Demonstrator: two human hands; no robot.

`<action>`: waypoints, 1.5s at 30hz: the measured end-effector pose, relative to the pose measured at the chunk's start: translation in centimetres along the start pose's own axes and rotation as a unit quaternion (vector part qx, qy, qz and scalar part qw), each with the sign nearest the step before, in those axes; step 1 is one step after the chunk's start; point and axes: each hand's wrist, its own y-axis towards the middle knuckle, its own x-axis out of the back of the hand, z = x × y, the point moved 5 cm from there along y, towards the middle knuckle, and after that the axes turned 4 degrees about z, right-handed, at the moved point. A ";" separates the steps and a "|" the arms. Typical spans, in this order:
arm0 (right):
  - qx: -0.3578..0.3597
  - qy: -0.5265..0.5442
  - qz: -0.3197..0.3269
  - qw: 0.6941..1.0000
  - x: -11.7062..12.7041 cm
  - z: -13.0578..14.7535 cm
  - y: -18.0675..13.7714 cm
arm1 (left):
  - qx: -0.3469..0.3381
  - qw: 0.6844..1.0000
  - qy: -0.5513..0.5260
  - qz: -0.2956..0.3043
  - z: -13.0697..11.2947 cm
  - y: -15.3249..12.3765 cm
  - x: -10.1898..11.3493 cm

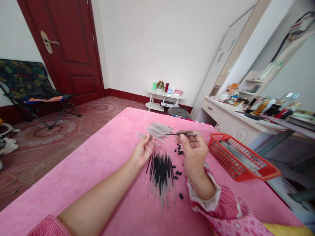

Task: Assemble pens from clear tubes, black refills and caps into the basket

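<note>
My right hand (195, 149) pinches a thin black pen refill (172, 134), its narrow tip pointing left. Facing it, my left hand (144, 150) has thumb and fingers closed together; a pale, clear piece seems to be between them, too blurred to name. Just beyond both hands lies a loose pile of clear tubes (158, 128). Nearer me, between my forearms, is a bundle of black-inked pen refills (161, 170). Small black caps (176, 172) are scattered to the right of the bundle, some close to my right wrist.
A red plastic basket (228, 164) holding more thin sticks (240, 155) stands at the right edge of the pink-covered table (98, 164). A dressing table (221, 109) with bottles is beyond it. A folding chair (31, 88) and a red door (71, 49) are at left.
</note>
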 end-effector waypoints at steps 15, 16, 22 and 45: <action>-0.058 -0.018 0.100 0.993 -0.1 -1.7 0.9 | 0.030 0.990 0.100 0.093 1.0 -0.7 -0.8; -0.061 -0.012 0.100 0.993 -0.1 -1.9 0.9 | 0.027 0.991 0.097 0.090 1.0 -0.6 -0.7; -0.056 -0.035 0.092 0.994 0.1 -2.1 0.9 | 0.026 0.989 0.108 0.101 1.3 -0.5 -0.5; -0.012 -0.599 0.316 0.736 2.5 -8.6 0.3 | 0.009 0.992 0.109 0.065 1.1 -0.6 -0.5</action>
